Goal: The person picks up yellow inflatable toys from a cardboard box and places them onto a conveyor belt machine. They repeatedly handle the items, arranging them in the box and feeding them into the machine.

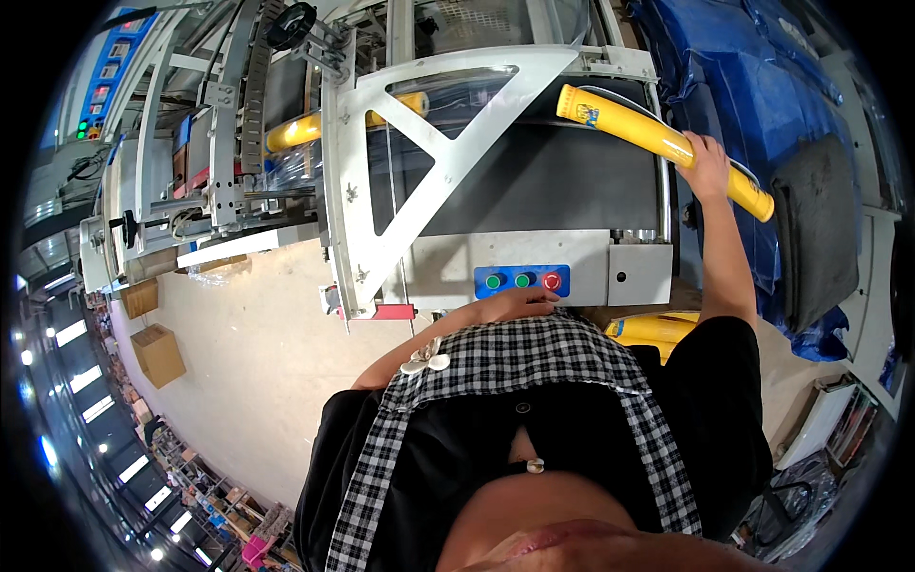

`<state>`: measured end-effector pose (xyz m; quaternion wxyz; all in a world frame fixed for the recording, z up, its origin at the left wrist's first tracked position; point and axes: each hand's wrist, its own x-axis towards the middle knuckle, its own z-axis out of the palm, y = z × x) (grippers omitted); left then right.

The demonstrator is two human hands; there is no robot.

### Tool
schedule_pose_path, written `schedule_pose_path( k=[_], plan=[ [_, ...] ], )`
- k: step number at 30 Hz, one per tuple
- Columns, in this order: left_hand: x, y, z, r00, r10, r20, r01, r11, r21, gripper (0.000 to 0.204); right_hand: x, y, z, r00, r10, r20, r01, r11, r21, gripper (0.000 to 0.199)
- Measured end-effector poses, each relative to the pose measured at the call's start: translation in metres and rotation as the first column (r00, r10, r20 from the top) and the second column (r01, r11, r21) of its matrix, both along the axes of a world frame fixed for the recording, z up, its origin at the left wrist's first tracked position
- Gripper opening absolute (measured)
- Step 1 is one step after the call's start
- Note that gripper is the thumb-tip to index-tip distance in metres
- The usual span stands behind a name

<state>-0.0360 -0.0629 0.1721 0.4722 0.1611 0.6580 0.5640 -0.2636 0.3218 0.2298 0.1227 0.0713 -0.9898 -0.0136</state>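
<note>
My right hand (705, 167) is closed around a long yellow tube (629, 132), gripping it right of its middle. The tube slants from upper left to lower right beside the right end of a dark conveyor belt (534, 181), and its surface looks glossy. My left hand (519, 303) lies just below a blue button panel (522, 282) with two green buttons and a red one. Its fingers are stretched out near the red button (551, 280), and I cannot tell if they touch it. Nothing shows in that hand.
Another yellow tube (300, 132) lies further left in the machine, partly behind a white triangular frame (419, 224). More yellow tubes (658, 330) sit below the machine's edge. Blue sheeting (705, 57) and a dark grey cloth (817, 234) are at right. A cardboard box (158, 356) stands on the floor.
</note>
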Motion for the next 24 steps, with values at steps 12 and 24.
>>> schedule_pose_path(
  k=[12, 24],
  plan=[
    [0.012, -0.009, -0.001, 0.989, 0.081, 0.123, -0.082, 0.997, 0.000, 0.052, -0.062, -0.069, -0.020, 0.989, 0.057, 0.134, -0.046, 0.996, -0.080, 0.070],
    [0.013, -0.003, -0.011, 0.996, -0.006, 0.088, 0.004, 1.000, 0.025, 0.048, 0.094, 0.000, -0.057, 0.939, -0.082, -0.333, -0.121, 0.828, -0.548, 0.020]
  ],
)
